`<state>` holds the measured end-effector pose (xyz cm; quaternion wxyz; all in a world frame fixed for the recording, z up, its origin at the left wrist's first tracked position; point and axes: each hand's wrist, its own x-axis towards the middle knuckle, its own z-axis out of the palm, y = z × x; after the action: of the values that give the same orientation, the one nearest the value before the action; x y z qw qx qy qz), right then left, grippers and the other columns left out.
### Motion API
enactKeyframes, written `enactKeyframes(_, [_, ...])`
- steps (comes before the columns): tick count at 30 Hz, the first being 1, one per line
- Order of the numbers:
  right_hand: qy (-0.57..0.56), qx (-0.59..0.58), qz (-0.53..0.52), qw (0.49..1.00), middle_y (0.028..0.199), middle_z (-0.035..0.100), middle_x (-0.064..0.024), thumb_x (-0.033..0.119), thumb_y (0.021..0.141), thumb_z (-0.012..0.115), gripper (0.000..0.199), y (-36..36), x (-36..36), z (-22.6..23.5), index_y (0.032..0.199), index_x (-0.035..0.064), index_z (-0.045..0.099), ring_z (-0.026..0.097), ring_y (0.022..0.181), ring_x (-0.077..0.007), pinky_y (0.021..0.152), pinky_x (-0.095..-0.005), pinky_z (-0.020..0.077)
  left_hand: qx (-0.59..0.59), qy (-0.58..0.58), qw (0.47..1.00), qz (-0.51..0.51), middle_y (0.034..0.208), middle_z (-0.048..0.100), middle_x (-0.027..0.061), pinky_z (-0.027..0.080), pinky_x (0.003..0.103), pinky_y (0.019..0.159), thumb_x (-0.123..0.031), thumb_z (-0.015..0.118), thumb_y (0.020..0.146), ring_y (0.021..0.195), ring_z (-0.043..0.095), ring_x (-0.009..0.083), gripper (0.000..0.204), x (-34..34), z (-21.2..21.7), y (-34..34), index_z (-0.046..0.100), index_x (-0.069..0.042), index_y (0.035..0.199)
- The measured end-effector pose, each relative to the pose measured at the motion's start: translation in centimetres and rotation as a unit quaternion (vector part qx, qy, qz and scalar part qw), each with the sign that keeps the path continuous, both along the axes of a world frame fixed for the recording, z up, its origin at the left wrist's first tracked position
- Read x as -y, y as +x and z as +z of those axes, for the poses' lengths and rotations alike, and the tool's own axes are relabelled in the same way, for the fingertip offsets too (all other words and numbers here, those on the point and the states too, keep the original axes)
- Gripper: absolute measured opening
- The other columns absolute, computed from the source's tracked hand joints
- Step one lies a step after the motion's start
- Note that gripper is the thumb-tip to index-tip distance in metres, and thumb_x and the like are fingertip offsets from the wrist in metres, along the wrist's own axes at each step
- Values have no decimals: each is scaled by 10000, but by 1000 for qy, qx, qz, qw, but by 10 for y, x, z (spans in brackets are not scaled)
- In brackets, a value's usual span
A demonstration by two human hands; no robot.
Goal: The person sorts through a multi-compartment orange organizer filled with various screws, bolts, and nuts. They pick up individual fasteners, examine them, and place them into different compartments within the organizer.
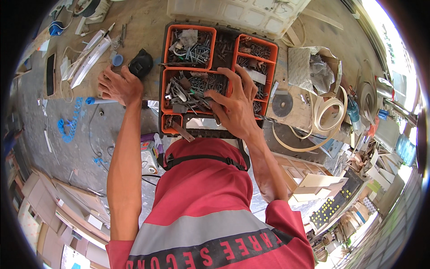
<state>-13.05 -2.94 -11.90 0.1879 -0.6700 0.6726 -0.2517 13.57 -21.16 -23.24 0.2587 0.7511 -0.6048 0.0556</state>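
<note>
The right hand lies spread, palm down, in the orange case, its fingers splayed and dipping into the heap of screws in the wide middle tray; whether any screw is pinched under the fingertips cannot be told; the thumb side points toward the case's left, the little finger toward the right-hand compartments. The left hand rests knuckles-up on the wooden bench, just left of the case and apart from it; its fingers are curled down against the top, and whether they clasp anything cannot be told; a black rounded object sits touching or just beside it, between hand and case; a blue cap lies just above the hand.

The case stands open at the bench's near edge, right in front of the person's chest; its upper left tray holds more screws and bits; the right trays hold darker hardware. Behind the case lies a white plastic lid; to the right a round grey disc, a coil of pale edge banding and an open cardboard box; white strips lie left of the blue cap.
</note>
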Motion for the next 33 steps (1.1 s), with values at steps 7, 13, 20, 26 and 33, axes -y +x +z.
enactKeyframes(7, [-13, 41, -17, 999, 1514, 512, -59, 150, 778, 852, 210, 2, -4, 1, 981, 190, 819, 320, 1493, -381, 1133, -550, 261, -1, 16, 1000, 8, 1373, 541, 108, 308, 547, 1042, -411, 639, 956, 1300, 432, 375, 444, -1, 3, 1, 630, -110, 1283])
enactKeyframes(13, [7, 48, -22, 999, 1437, 553, -43, 187, 706, 904, 248, -5, 3, 3, 936, 170, 812, 381, 1435, -349, 1119, -528, 275, 1, -6, 1000, -6, 1351, 542, 107, 309, 547, 1037, -410, 637, 956, 1282, 434, 374, 445, -2, 2, 2, 626, -114, 1287])
enactKeyframes(20, [-16, -16, 26, 999, 1365, 593, -40, 299, 656, 932, 332, -9, 26, 9, 920, 146, 802, 430, 1375, -318, 1094, -533, 275, 1, 9, 1000, -1, 1348, 544, 110, 311, 550, 1038, -403, 632, 957, 1280, 436, 377, 438, -2, 4, 1, 625, -114, 1285])
enactKeyframes(26, [-100, -71, 42, 992, 1313, 617, 9, 290, 703, 910, 260, -22, 52, -7, 887, 142, 801, 452, 1339, -295, 1089, -534, 277, 1, 4, 1000, 3, 1354, 543, 102, 310, 544, 1042, -389, 640, 955, 1279, 437, 371, 424, -2, 3, 0, 629, -117, 1280])
enactKeyframes(33, [-131, -49, 14, 990, 1304, 631, -13, 221, 681, 905, 294, -36, 46, -18, 944, 132, 806, 476, 1314, -296, 1073, -527, 318, -2, 4, 1000, 4, 1366, 552, 104, 306, 543, 1043, -388, 637, 962, 1285, 436, 369, 415, -2, 3, 1, 633, -115, 1274])
